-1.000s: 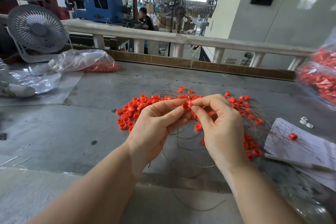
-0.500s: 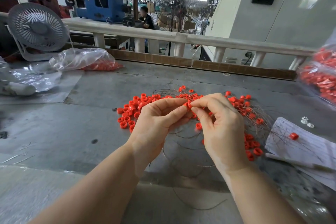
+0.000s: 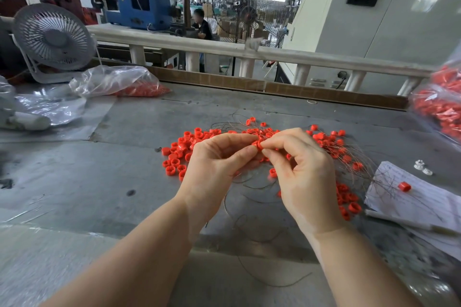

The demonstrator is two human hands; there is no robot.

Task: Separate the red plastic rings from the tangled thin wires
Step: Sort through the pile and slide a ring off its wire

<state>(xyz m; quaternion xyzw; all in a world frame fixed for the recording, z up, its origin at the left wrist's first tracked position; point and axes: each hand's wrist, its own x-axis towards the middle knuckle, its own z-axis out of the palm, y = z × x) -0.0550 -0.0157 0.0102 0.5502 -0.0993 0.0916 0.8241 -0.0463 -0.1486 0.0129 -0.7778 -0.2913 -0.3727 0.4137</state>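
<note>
Head view: over a grey metal bench (image 3: 74, 182), 2 bare hands meet at the fingertips, the left hand (image 3: 219, 164) and right hand (image 3: 301, 172) both pinching 1 small red plastic ring (image 3: 258, 144) held just above the tangle of thin brown wires (image 3: 354, 157). Compared with 1 second ago, little has changed: the pinch holds in the same spot, which suggests the ring has not yet come free. Scattered loose red rings (image 3: 179, 154) lie on the bench left of the hands, more among the wires to the right.
</note>
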